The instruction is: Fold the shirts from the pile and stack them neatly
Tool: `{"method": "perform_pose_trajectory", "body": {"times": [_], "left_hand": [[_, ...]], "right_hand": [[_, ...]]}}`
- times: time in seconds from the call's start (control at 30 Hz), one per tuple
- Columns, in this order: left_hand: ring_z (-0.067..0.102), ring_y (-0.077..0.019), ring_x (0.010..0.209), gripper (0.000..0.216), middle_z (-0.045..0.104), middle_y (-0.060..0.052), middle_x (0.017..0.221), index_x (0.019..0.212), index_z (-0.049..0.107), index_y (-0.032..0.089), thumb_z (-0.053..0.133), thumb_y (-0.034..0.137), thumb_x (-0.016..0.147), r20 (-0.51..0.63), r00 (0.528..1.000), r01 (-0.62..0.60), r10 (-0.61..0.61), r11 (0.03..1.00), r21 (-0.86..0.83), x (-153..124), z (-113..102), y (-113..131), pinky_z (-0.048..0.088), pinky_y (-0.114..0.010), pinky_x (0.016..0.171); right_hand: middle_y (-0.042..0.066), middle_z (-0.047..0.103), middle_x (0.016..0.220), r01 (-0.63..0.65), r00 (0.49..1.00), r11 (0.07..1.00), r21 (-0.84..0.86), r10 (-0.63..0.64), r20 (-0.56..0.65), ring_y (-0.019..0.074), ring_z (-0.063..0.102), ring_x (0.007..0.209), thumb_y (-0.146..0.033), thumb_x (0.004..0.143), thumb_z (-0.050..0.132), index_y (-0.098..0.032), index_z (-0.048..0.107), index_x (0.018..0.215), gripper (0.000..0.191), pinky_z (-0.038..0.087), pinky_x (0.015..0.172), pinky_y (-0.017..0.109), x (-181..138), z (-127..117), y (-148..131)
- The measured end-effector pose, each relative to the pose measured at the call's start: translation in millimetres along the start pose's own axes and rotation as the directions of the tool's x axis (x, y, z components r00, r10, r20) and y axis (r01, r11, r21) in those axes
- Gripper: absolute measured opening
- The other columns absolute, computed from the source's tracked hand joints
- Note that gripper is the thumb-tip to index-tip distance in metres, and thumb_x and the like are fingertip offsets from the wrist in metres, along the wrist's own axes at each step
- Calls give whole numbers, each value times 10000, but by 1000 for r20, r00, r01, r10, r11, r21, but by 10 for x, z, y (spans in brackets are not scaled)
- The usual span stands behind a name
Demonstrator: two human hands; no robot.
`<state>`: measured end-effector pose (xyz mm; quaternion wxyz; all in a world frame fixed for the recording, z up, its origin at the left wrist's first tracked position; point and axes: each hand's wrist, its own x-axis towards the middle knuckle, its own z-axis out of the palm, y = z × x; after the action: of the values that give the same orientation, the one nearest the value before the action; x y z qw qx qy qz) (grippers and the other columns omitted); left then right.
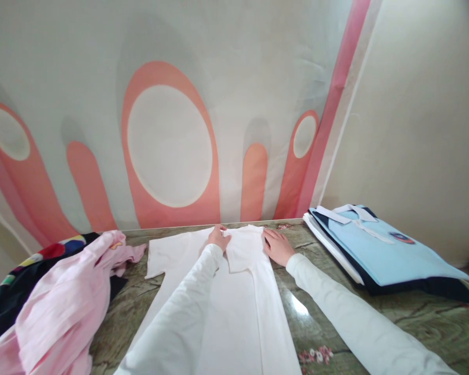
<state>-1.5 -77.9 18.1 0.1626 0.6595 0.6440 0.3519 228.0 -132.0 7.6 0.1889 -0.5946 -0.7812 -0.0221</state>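
A white shirt [234, 307] lies flat on the table [414, 323], its collar end toward the wall and its right side folded in over the body. My left hand [218, 237] rests near the collar with fingers curled onto the fabric. My right hand [277, 246] lies flat, fingers together, pressing the folded right shoulder edge. Both arms wear white long sleeves. One short sleeve of the shirt [160, 255] spreads out to the left.
A heap of pink cloth [62, 307] over dark, multicoloured garments [19, 281] sits at the left. A stack of folded clothes topped by a light blue polo [383, 250] stands at the right. The painted wall [172, 130] rises just behind the table.
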Motion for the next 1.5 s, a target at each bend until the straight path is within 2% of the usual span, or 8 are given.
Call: {"method": "perform_pose_trajectory", "body": {"times": [0.17, 0.43, 0.6, 0.73, 0.87, 1.1, 1.33, 1.5], "left_hand": [[486, -104, 602, 251, 477, 52, 642, 915, 507, 206, 620, 216, 691, 34, 998, -44, 43, 999, 21, -8, 16, -22, 381, -193, 609], [491, -197, 1018, 344, 518, -75, 1069, 1073, 464, 178, 550, 177, 740, 39, 991, -135, 129, 953, 271, -80, -157, 229, 371, -290, 851], [480, -193, 1078, 299, 531, -74, 1144, 1090, 503, 191, 416, 155, 807, 460, 852, -434, 249, 827, 358, -362, -77, 564, 348, -318, 915], [360, -236, 1200, 413, 422, -75, 1304, 1221, 421, 202, 414, 329, 828, 561, 783, -507, 269, 799, 323, -624, 106, 580, 274, -432, 977], [131, -276, 1302, 550, 181, -23, 1438, 1349, 225, 261, 245, 505, 857, 527, 808, -504, 263, 772, 387, -696, 215, 468, 107, -549, 1003], [100, -288, 1305, 582, 136, -5, 1449, 1355, 233, 269, 161, 541, 845, 466, 849, -470, 249, 757, 453, -543, 380, 436, 94, -554, 1000], [126, -295, 1297, 575, 158, -7, 1444, 1351, 246, 271, 157, 526, 844, 428, 870, -448, 246, 757, 476, -436, 466, 418, 99, -570, 989], [139, -304, 1292, 574, 182, -18, 1438, 1345, 263, 270, 158, 530, 843, 406, 871, -459, 276, 752, 473, -447, 469, 403, 116, -578, 979]], "right_hand": [[95, 389, 1335, 186, 982, 979, 88, -186, -3, 149, 286, 1247, -173, 816, 328, -106, 424, 1250, 449, 192, 1037, 288, 138, 25, -139], [117, 189, 1429, 33, 976, 999, 9, -34, 214, 239, 135, 1309, -557, 856, 193, -102, 233, 1362, 681, 109, 1043, 410, 250, 230, -116], [87, 172, 1436, 29, 972, 1000, -3, -28, 235, 227, 128, 1311, -600, 840, 141, -139, 217, 1371, 707, 87, 1044, 415, 304, 231, -71], [72, 164, 1439, 16, 969, 1000, -18, -11, 247, 214, 130, 1310, -592, 843, 142, -151, 209, 1373, 693, 58, 1046, 426, 370, 218, -9], [41, 198, 1432, 28, 971, 999, -34, -19, 240, 205, 152, 1304, -547, 863, 152, -182, 234, 1365, 626, 56, 1044, 446, 458, 203, 74], [74, 233, 1421, 6, 990, 999, -52, 2, 144, 199, 178, 1296, -368, 905, 191, -152, 269, 1347, 498, 76, 1046, 439, 475, 83, 103], [83, 240, 1417, 179, 956, 982, 65, -189, 226, 195, 191, 1297, -418, 904, 166, -136, 253, 1359, 543, 169, 1045, 390, -293, -96, -45], [86, 193, 1430, 120, 948, 992, -27, -106, 301, 217, 154, 1308, -514, 878, 163, -131, 220, 1372, 627, 113, 1054, 441, -740, -287, 73]]}}
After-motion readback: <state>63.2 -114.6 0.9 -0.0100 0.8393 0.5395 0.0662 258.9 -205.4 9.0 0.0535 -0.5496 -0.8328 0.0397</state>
